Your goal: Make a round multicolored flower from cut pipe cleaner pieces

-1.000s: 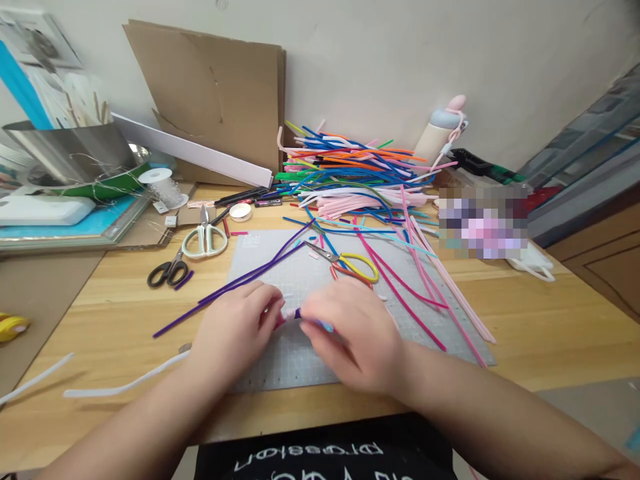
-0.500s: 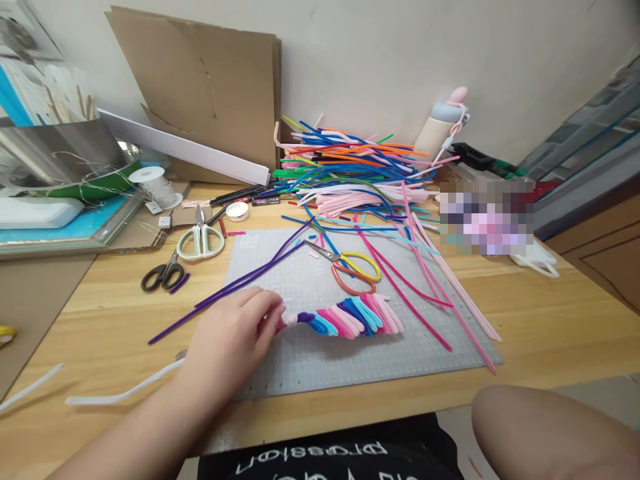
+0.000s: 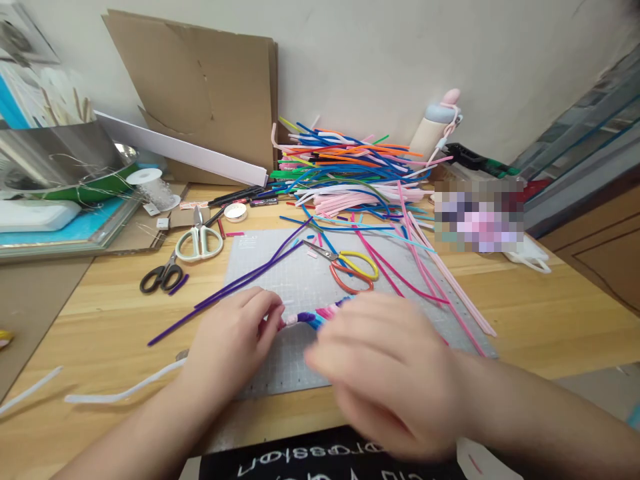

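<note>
My left hand (image 3: pixel 237 333) pinches the narrow pale-pink end of a pipe cleaner piece (image 3: pixel 306 318), holding it over the grey cutting mat (image 3: pixel 305 283). The piece has bands of purple, blue and pink side by side. In front of its right part is my right hand (image 3: pixel 395 373), blurred by motion, its fingers curled; whether it touches the piece is hidden. Just beyond lie scissors (image 3: pixel 323 251) with yellow and orange handles. Purple pipe cleaners (image 3: pixel 240 281) stretch left of them, pink pipe cleaners (image 3: pixel 415 287) to the right.
A heap of coloured pipe cleaners (image 3: pixel 350 167) lies at the wall beside cardboard (image 3: pixel 200 100). White-handled scissors (image 3: pixel 199 245) and black scissors (image 3: pixel 163 277) are on the left. A bottle (image 3: pixel 429 133) stands behind; white strips (image 3: pixel 125 393) lie near the front left.
My right hand has come in from the lower right, moving up and left over the banded pipe cleaner piece. My left hand keeps its pinch in the same place.
</note>
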{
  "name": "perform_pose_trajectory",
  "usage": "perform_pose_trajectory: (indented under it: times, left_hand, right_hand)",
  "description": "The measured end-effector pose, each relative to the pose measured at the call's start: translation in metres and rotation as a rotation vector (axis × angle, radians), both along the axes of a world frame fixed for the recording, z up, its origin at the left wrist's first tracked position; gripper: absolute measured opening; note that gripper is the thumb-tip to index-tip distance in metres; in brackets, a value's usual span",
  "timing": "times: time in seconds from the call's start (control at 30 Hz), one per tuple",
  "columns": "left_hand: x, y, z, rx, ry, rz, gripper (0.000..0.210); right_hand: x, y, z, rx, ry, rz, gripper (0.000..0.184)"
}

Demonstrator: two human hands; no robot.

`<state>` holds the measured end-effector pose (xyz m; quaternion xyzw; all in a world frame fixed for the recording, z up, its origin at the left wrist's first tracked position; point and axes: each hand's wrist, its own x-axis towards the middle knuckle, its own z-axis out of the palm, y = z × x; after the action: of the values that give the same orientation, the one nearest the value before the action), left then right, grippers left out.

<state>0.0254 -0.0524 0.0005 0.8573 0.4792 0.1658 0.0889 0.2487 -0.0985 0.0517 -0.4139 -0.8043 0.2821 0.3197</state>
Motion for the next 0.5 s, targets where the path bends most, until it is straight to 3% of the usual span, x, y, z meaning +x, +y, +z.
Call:
perform_pose_trajectory:
  times: [0.1,0.13,0.3,0.5]
  left_hand:
    - [0.000,0.000,0.000,0.001,-0.012,0.021,0.016]
    - [0.001,0.000,-0.001,0.001,-0.018,0.023,0.015]
    - [0.001,0.000,-0.001,-0.006,-0.083,-0.016,0.012]
    - [0.002,-0.001,0.001,-0.004,-0.119,0.011,0.009]
  right_hand:
    - [-0.022,0.021,-0.018,0.127,-0.239,0.025,0.032]
    - [-0.026,0.025,-0.027,0.108,-0.264,0.018,0.039]
    - [-0.031,0.032,-0.061,-0.018,-0.226,0.077,0.019]
    - [-0.033,0.035,-0.065,-0.066,-0.044,0.045,0.017]
